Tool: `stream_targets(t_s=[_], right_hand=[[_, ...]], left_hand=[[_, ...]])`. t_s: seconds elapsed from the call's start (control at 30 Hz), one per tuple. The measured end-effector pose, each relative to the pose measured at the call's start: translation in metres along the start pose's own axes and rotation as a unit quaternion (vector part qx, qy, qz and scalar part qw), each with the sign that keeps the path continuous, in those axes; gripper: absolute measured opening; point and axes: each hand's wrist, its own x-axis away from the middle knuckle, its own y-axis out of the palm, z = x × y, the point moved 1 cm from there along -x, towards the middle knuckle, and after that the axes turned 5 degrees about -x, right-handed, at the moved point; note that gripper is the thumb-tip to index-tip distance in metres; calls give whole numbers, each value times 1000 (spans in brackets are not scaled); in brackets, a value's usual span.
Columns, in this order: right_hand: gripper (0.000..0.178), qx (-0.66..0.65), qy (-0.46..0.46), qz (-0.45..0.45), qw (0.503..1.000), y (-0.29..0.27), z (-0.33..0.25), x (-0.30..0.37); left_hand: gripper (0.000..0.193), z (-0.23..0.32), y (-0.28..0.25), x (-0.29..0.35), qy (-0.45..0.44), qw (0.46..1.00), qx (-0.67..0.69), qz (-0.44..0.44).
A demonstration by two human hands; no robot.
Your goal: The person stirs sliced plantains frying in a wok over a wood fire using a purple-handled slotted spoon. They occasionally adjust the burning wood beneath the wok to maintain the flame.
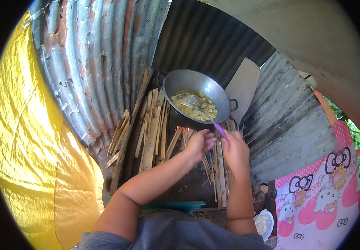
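A wide metal wok with dark loop handles stands over a wood fire. Pale, thin slices of food float in its yellowish oil. My right hand grips the purple handle of a slotted metal turner, whose head lies among the slices. Just left of that handle, my left hand hovers before the wok's near side. Its fingers are loosely bent and nothing shows in them.
Glowing embers show under the wok. Split firewood lies to the left. Corrugated metal sheets enclose the fire, with cardboard behind the wok. A white container of pale pieces sits at lower right, beside a pink patterned cloth.
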Motion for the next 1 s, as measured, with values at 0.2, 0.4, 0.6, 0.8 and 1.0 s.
stream_targets(t_s=[0.2,0.4,0.6,0.8,1.0], right_hand=[[29,50,70,-59,995,10,-19,-5],[30,56,90,-22,994,4,11,-6],[29,69,78,-35,994,9,1,-16],[28,96,132,-28,986,0,-2,-13],[30,107,34,1,994,11,12,-29]], left_hand=[[32,-20,2,9,-60,997,-3,-52],[34,-29,6,7,-72,996,3,-44],[29,-29,33,-12,-33,988,89,-125],[26,-27,41,-12,-41,991,54,-116],[30,-29,58,-10,-66,977,139,-145]])
